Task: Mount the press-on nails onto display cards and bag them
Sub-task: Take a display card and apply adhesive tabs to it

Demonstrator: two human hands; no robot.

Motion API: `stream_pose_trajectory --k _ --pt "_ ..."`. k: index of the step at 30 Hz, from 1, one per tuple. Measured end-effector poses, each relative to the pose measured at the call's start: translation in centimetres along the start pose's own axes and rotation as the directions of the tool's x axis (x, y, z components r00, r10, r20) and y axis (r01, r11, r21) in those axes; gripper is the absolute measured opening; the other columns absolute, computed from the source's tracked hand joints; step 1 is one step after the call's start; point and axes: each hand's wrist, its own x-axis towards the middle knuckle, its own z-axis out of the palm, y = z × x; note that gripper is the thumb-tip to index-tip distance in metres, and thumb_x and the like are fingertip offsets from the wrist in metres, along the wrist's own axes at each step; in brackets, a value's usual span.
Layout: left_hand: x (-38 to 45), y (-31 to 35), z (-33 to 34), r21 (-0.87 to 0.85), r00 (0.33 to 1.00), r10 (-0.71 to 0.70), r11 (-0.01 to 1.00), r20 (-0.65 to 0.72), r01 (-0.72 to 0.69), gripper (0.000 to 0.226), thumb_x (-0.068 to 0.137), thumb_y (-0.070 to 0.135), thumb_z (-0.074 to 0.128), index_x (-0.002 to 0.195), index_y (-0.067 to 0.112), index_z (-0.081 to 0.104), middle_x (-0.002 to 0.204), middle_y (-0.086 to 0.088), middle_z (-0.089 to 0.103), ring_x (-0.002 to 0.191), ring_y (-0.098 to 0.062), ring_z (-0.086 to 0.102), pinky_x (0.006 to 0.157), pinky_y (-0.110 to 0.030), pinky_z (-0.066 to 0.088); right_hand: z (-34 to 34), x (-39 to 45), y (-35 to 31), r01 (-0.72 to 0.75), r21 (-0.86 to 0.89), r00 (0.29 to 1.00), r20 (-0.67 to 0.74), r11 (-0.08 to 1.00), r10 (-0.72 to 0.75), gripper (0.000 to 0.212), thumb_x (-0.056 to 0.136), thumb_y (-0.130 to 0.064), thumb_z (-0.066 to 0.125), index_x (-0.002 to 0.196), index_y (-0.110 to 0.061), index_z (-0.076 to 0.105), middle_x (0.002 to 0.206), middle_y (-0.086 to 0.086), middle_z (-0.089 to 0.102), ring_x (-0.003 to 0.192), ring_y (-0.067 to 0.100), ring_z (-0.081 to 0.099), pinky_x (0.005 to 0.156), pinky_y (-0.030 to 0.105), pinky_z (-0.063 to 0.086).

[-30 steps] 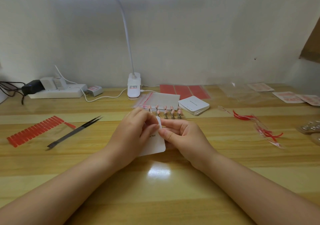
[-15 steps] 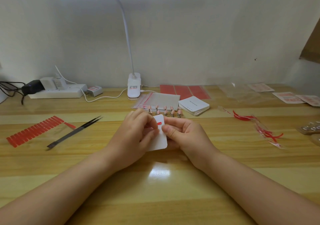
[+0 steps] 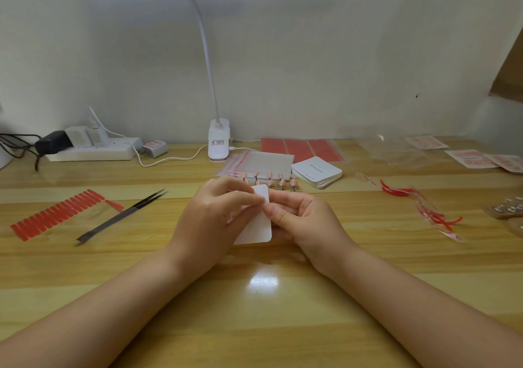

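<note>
A white display card stands nearly upright above the desk's middle, held between both hands. My left hand grips its left side, fingers curled over the top edge. My right hand pinches the card's right edge with thumb and fingertips. Just behind the hands, several pink press-on nails on small stands sit in rows. A stack of white cards lies to their right, and clear zip bags lie behind them. The red strip seen a moment ago on the card is hidden by fingers.
Black tweezers and a red strip of adhesive tabs lie at the left. Peeled red backing scraps litter the right. A lamp base, power strip, red sheets and bagged cards line the back.
The card has tilted more upright and shifted slightly right. The small red strip visible on its top half a moment ago is now covered by my fingers.
</note>
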Motion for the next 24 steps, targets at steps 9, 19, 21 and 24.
stream_pose_trajectory --k 9,19,21,24 --pt "-0.07 -0.29 0.23 -0.123 0.991 -0.136 0.983 0.018 0.137 0.008 0.082 0.023 0.069 0.088 0.018 0.070 0.095 0.004 0.057 0.083 -0.009 0.057 0.071 -0.011 0.042 0.13 -0.16 -0.22 0.002 -0.019 0.999 0.047 1.000 -0.001 0.028 0.091 -0.005 0.061 0.117 -0.014 0.067 0.104 0.009 0.074 0.098 0.022 0.071 0.080 0.030 0.058" --pt "-0.14 0.27 -0.08 0.008 0.997 -0.068 0.998 0.019 0.068 0.012 0.086 0.021 0.067 0.086 0.009 0.070 0.095 -0.004 0.060 0.082 -0.022 0.058 0.060 -0.045 0.053 0.17 -0.24 -0.28 0.001 -0.050 0.998 0.060 0.999 0.002 0.028 0.092 -0.003 0.060 0.115 -0.018 0.067 0.102 0.006 0.075 0.097 0.019 0.071 0.074 0.028 0.058" --pt "-0.03 0.39 -0.12 0.007 0.996 -0.081 0.997 0.039 0.081 0.007 0.086 0.016 0.069 0.086 0.009 0.068 0.094 -0.004 0.058 0.081 -0.022 0.056 0.059 -0.046 0.052 0.23 -0.24 -0.26 0.005 -0.054 0.998 0.061 0.999 -0.002 0.028 0.092 -0.004 0.060 0.111 -0.022 0.068 0.101 0.005 0.075 0.096 0.018 0.072 0.073 0.027 0.057" --pt "0.04 0.45 0.02 0.014 0.995 -0.089 0.996 0.053 0.088 0.006 0.088 0.013 0.066 0.086 0.009 0.064 0.094 -0.001 0.054 0.080 -0.020 0.051 0.061 -0.047 0.051 0.34 -0.25 -0.26 0.011 -0.066 0.998 0.057 0.998 -0.007 0.028 0.092 -0.004 0.061 0.105 -0.028 0.070 0.096 0.001 0.076 0.092 0.015 0.072 0.071 0.022 0.056"
